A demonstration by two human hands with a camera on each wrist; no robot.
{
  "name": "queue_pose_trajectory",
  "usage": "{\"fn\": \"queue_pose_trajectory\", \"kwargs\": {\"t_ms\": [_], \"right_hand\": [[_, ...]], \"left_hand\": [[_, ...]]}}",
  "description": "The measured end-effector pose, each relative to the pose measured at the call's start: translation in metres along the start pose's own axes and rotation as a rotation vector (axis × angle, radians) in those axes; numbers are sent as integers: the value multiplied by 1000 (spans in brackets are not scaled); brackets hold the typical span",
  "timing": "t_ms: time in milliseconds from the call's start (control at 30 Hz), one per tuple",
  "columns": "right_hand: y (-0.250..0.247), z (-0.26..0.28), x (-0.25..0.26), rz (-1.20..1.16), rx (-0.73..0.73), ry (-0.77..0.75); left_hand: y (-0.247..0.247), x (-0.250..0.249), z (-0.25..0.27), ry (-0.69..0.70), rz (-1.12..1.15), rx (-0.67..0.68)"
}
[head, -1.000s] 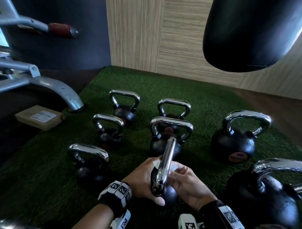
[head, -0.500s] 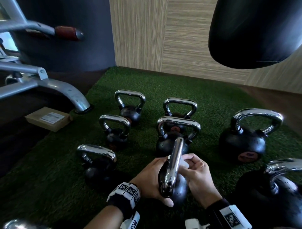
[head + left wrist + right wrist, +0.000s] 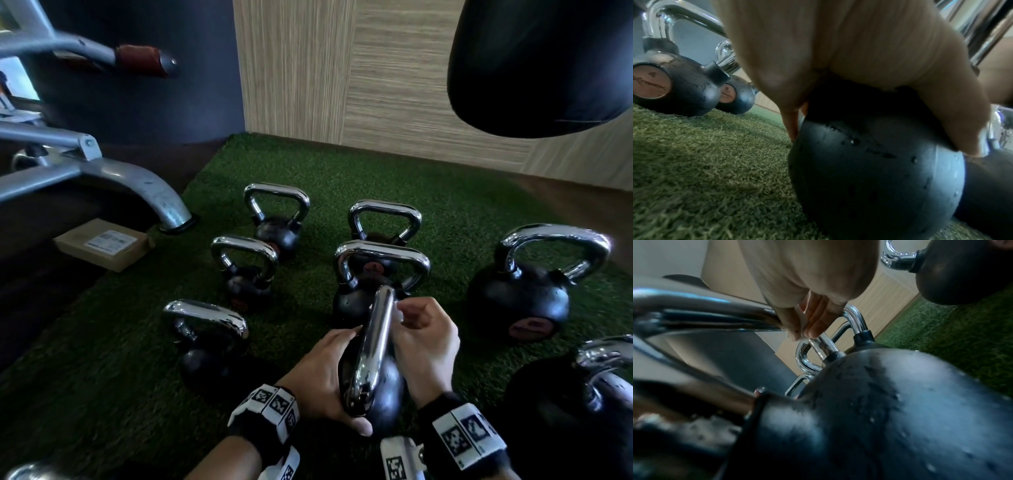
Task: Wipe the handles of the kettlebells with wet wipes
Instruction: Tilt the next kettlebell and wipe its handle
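Nearest to us, our left hand (image 3: pixel 322 380) cups the black ball of the kettlebell (image 3: pixel 383 394) we are working on, fingers wrapped over its left side and thumb across the near face, so that grip is closed around the ball and steadies it on the green turf (image 3: pixel 120 377). Its chrome handle (image 3: pixel 375 346) rises edge-on between our two hands. Our right hand (image 3: pixel 424 346) sits just to the right of that handle, its grip narrow, fingertips pinching a small white wet wipe (image 3: pixel 800 331) against the far upper end of the bar; the right wrist view shows only a sliver of the wipe between thumb and fingers. Water beads dot the ball in both wrist views. A large kettlebell (image 3: pixel 565 421) stands close at our right. Beyond our hands stands a kettlebell directly behind (image 3: pixel 380 274), one to the left (image 3: pixel 209 339), and a big one to the right (image 3: pixel 520 298), with three more behind those. Farther left, a grey machine leg (image 3: pixel 150 192) meets the floor beside a flat cardboard box (image 3: pixel 102 245). A black punching bag (image 3: pixel 541 61) hangs at the upper right before a wood-panelled wall (image 3: pixel 376 85).
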State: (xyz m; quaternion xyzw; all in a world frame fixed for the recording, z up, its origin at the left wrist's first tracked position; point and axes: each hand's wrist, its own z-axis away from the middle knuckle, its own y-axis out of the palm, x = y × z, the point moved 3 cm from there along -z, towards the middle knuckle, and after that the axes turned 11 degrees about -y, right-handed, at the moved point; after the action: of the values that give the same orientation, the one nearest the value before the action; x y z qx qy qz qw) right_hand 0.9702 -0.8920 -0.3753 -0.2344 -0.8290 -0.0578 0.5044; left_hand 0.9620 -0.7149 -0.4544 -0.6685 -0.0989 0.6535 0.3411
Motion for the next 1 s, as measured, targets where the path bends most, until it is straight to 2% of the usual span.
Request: {"fn": "queue_pose_trajectory", "kwargs": {"t_ms": [200, 333, 467, 667, 733, 800, 867, 900, 933, 1000], "right_hand": [[14, -3, -15, 198, 10, 179], [13, -7, -11, 263, 26, 158], [13, 1, -19, 330, 117, 179], [-5, 16, -10, 263, 183, 236], [-17, 21, -8, 192, 262, 288], [-23, 29, -4, 106, 383, 343], [-26, 33, 1, 53, 436, 385], [-26, 34, 4, 29, 437, 399], [-26, 35, 9, 3, 452, 407], [-23, 36, 20, -62, 530, 413]], "left_hand": [[1, 0, -2, 19, -74, -13], [1, -1, 0, -8, -72, -20], [0, -3, 2, -17, -55, -20], [2, -4, 5, -31, -72, 14], [0, -4, -1, -35, -179, 84], [-13, -1, -8, -93, -271, 254], [-33, -1, -20, -210, -246, 425], [-43, -8, -25, -241, -196, 454], [-53, -17, -31, -248, -137, 427], [-70, -39, -46, -195, -41, 264]]}}
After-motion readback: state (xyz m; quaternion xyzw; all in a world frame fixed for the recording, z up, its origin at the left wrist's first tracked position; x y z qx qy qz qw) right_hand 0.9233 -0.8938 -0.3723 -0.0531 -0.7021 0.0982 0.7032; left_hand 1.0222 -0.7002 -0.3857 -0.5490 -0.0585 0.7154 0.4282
